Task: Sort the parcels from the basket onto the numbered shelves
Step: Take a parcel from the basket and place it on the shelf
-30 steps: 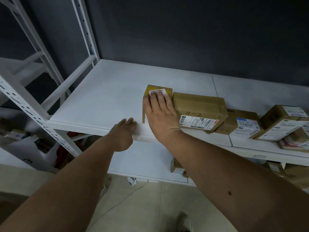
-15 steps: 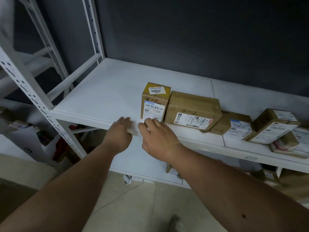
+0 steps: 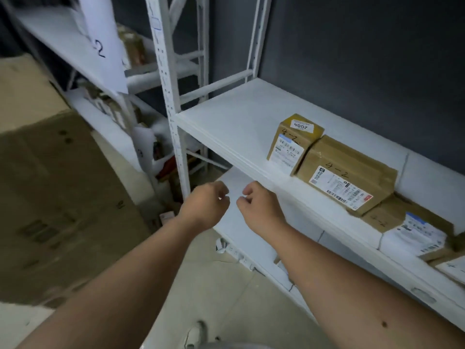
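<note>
White shelf (image 3: 234, 117) edge lies beyond left hand (image 3: 205, 206) and right hand (image 3: 260, 206), both loosely curled, empty

A dark grey wall (image 3: 352, 59) stands behind white metal shelving (image 3: 173, 102); a large cardboard box (image 3: 50, 185) sits at left on the pale tiled floor (image 3: 221, 298)

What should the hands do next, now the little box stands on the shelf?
Probably turn back to the basket for another parcel. Both the left hand and right hand hold nothing and hang below the shelf, and the small box marked 4-2 already stands beside the other 4-2 parcel.
</note>
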